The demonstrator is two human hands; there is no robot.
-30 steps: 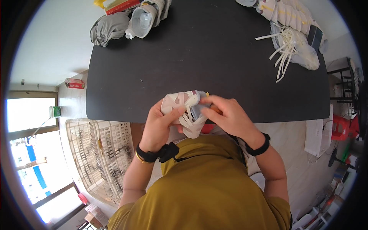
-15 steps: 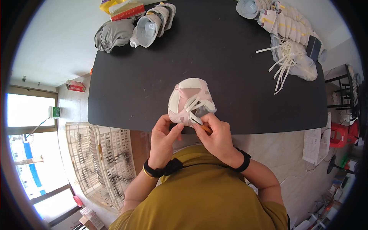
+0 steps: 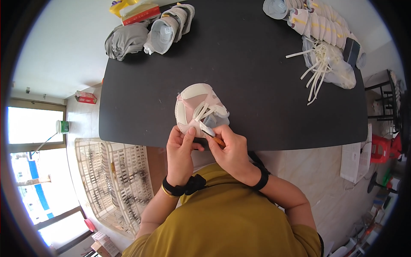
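Observation:
A pink and white shoe upper [image 3: 191, 100] with white laces [image 3: 203, 112] is held above the near edge of the black table. My left hand [image 3: 182, 145] pinches its lower left edge between thumb and fingers. At its lower right, my right hand [image 3: 229, 147] is closed on a small hand tool with an orange handle [image 3: 218, 141]. The tool's thin dark tip reaches the upper near the lace holes; its exact shape is partly hidden by my fingers.
Nested shoe uppers [image 3: 165, 34] stand at the far left beside grey fabric [image 3: 126, 40]. More stacked uppers [image 3: 314, 28] lie far right, with loose white laces [image 3: 317, 64] on a plastic bag and a dark phone-like slab [image 3: 352, 51]. White plastic crates [image 3: 113, 180] stand left, below the table.
Both hands and the shoe upper have moved a little to the left. The upper is turned slightly, and the orange-handled tool stays in my right hand.

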